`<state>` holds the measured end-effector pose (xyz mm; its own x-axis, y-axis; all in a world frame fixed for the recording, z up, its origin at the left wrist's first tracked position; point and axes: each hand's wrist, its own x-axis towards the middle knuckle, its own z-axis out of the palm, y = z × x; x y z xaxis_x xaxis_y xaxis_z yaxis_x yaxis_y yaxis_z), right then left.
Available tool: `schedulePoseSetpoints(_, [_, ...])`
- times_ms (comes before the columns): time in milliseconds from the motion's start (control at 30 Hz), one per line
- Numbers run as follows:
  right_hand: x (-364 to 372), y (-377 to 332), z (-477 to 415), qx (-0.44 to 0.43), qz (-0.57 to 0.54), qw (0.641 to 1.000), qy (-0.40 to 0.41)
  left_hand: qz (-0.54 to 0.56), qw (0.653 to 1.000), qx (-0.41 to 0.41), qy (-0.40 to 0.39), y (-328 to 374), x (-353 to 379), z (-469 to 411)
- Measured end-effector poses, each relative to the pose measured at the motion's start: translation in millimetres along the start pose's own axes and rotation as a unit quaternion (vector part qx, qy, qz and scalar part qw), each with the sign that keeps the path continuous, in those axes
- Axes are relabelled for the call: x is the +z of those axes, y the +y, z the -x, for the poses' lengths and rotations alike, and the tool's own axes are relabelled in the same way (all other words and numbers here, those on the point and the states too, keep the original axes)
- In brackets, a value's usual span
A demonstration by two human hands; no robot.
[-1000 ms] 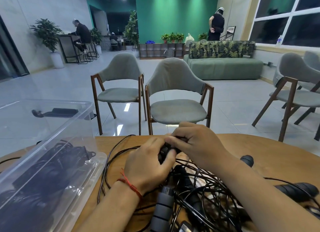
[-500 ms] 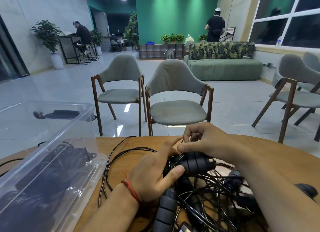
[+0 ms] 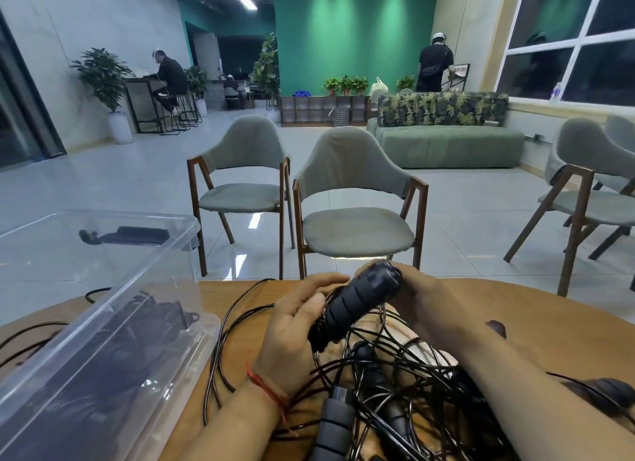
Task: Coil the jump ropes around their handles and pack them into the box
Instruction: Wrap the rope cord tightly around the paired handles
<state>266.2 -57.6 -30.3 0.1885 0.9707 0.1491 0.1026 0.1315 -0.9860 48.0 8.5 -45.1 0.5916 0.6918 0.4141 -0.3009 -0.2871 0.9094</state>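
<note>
Both hands hold a pair of black ribbed jump rope handles (image 3: 357,302) tilted up above the wooden table (image 3: 536,319). My left hand (image 3: 292,337) grips their lower part. My right hand (image 3: 422,299) grips the upper end from the right. Below them lies a tangle of thin black ropes (image 3: 395,385) with a grey-ringed handle (image 3: 331,429) and another black handle (image 3: 385,381) in it. A clear plastic box (image 3: 113,316) stands at the left, and coiled black ropes (image 3: 137,333) lie inside it.
Loose black rope loops (image 3: 223,343) lie on the table between the box and my left hand. Another dark handle (image 3: 604,392) lies at the right edge. Two grey chairs (image 3: 354,199) stand just beyond the table's far edge.
The handles have been lifted out of the tangle and tilted upward. My right hand moved up to their top end, and my left hand closed round the lower part.
</note>
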Motion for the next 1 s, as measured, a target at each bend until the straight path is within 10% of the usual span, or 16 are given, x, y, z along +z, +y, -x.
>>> schedulePoseSetpoints(300, [45, 1, -5, -0.113, 0.443, 0.889, 0.041, 0.189, 0.961, -0.157, 0.124, -9, -9, -20])
schedulePoseSetpoints(1000, [44, 8, -2, -0.089, 0.435, 0.895, 0.034, 0.156, 0.938, -0.248, 0.184, -18, -11, -28])
